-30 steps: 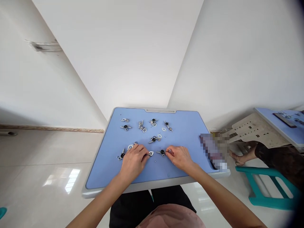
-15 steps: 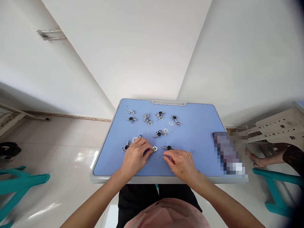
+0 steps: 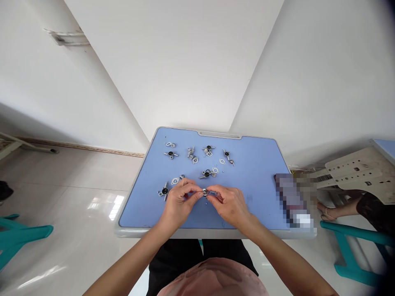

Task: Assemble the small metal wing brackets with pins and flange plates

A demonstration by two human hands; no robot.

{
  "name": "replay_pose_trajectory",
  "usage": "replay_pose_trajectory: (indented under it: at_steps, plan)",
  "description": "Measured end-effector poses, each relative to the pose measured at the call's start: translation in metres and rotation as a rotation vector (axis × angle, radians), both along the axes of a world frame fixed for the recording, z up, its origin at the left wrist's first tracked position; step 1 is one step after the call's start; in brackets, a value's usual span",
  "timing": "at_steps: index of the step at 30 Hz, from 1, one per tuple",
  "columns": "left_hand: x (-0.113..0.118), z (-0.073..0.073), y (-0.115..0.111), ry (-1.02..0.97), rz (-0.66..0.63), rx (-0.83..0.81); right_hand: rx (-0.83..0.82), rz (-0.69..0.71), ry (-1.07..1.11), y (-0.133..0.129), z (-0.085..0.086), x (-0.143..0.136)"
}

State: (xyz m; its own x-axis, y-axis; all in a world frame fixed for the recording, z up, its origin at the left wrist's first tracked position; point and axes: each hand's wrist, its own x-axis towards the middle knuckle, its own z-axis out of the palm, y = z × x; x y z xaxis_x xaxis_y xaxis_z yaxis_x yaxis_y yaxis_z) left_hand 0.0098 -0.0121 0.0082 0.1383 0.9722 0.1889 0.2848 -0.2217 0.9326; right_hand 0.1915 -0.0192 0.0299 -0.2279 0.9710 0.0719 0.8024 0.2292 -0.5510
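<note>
Close to the table's front, my left hand (image 3: 180,201) is closed in a pinch on a small round metal part (image 3: 205,192) with a dark centre. My right hand (image 3: 231,203) meets it from the other side, thumb and forefinger closed round a small metal fitting (image 3: 212,193), mostly covered by the fingers. The two held parts are touching or nearly so; I cannot tell which. A black-centred metal fitting (image 3: 165,191) lies beside my left hand, with an oval metal flange (image 3: 175,181) behind it. A tiny metal piece (image 3: 206,203) rests below my fingertips.
Farther back on the blue table (image 3: 256,164) lie several similar fittings, one of them a black-centred fitting (image 3: 206,174), and a loose oval flange (image 3: 222,161). A blurred-out object (image 3: 293,199) is at the right edge. Teal stools (image 3: 354,234) stand on both sides; another person's foot (image 3: 325,211) shows at right.
My hands have come together, and the round part is now raised between their fingertips. The fitting that lay behind my right hand no longer shows on the table there.
</note>
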Motion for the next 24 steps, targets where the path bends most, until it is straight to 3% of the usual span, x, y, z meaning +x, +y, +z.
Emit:
replay_pose_trajectory:
  at_steps: [2,7,11,17,24]
  plan:
    - [0.006,0.004,0.003,-0.14,-0.019,-0.092,0.026,0.037,0.025,0.003,0.0,0.005]
    - [0.017,0.01,0.011,-0.457,-0.087,-0.506,0.246,0.148,-0.025,0.012,-0.008,0.022]
    - [0.02,0.011,0.015,-0.628,-0.147,-0.663,0.424,0.184,-0.072,0.021,-0.013,0.032]
    - [0.028,0.012,0.018,-0.603,-0.162,-0.67,0.494,0.222,-0.059,0.027,-0.015,0.036]
    - [0.03,0.008,0.019,-0.383,-0.114,-0.416,0.405,0.238,0.135,0.024,-0.014,0.034]
